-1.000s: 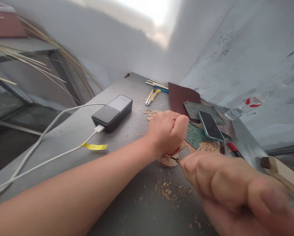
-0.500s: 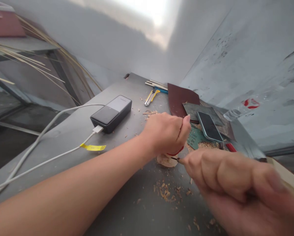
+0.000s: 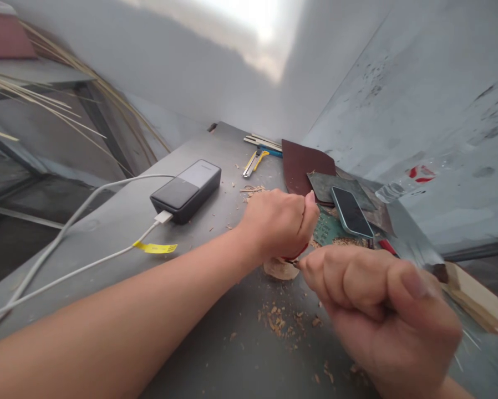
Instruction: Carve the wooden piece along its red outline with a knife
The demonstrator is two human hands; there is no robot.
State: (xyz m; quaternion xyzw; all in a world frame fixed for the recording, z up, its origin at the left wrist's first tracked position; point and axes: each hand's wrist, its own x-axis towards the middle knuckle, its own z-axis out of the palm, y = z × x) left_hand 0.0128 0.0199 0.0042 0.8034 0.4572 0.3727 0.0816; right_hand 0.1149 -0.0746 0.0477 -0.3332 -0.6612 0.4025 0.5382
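Observation:
My left hand [image 3: 276, 221] is closed on a pale piece of wood [image 3: 281, 270], pressing it to the grey tabletop. Part of the wood shows below the fingers, along with a bit of red at its upper edge. My right hand [image 3: 367, 299] makes a fist around a carving tool [image 3: 294, 263]. Only the tool's thin dark tip shows, touching or very near the wood's right side; its handle is hidden in the palm. Wood shavings [image 3: 279, 321] lie scattered just in front of the wood.
A power bank [image 3: 186, 191] with a white cable sits left. A yellow utility knife [image 3: 255, 162] and thin sticks lie behind the hands. Right are a brown leather sheet [image 3: 305, 166], a phone [image 3: 351, 211], a green mat [image 3: 328, 228], a plastic bottle [image 3: 402, 183] and a wooden block [image 3: 476, 296].
My right hand has shifted up and to the left and turned slightly, bringing the tool's tip closer in against the wood. My left hand stays in place on the wood.

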